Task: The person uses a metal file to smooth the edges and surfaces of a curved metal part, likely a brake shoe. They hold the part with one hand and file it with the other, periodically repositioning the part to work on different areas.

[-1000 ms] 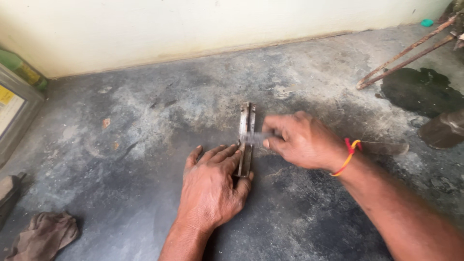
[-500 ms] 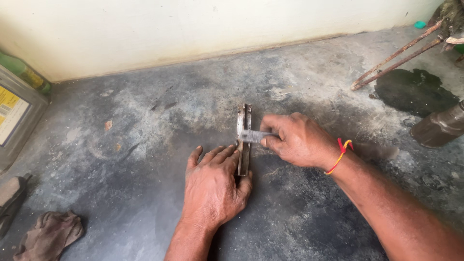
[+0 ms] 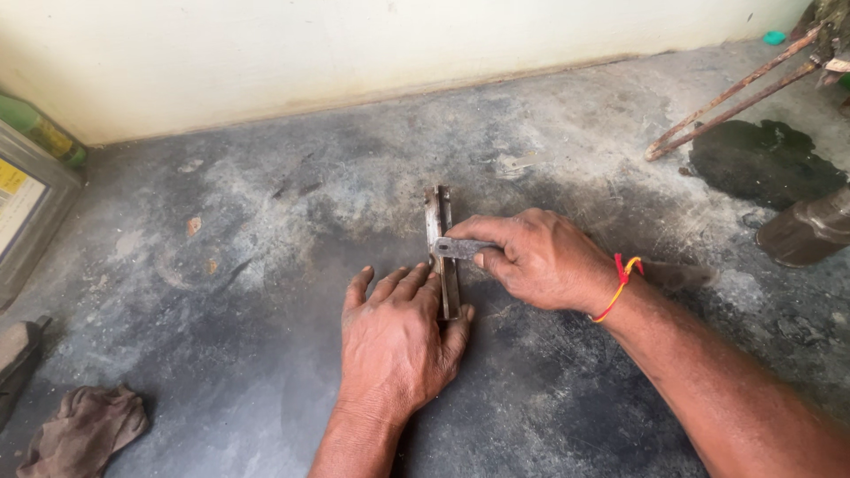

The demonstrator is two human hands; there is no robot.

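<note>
left hand (image 3: 394,350) lies flat, palm down on the concrete floor (image 3: 266,265), fingers spread, thumb side pressed against the lower end of a narrow rusty metal strip (image 3: 440,243). grip is released, nothing enclosed, just pinning the strip down. the strip lies on the floor, long axis pointing away from the person toward the wall (image 3: 354,53), upper end bare, lower end hidden at the left hand.

right hand (image 3: 536,261) is clenched around a small flat grey metal tool (image 3: 460,249), pinched between thumb and fingers. the tool tip touches the strip about mid-length, crossing it from the right. red-and-yellow thread band (image 3: 620,283) on the right wrist.

around: brown rag (image 3: 84,429) at lower left, well apart. tin can (image 3: 27,208) at the left edge. rusty rods (image 3: 726,106) and a dark stain (image 3: 761,164) at upper right.
</note>
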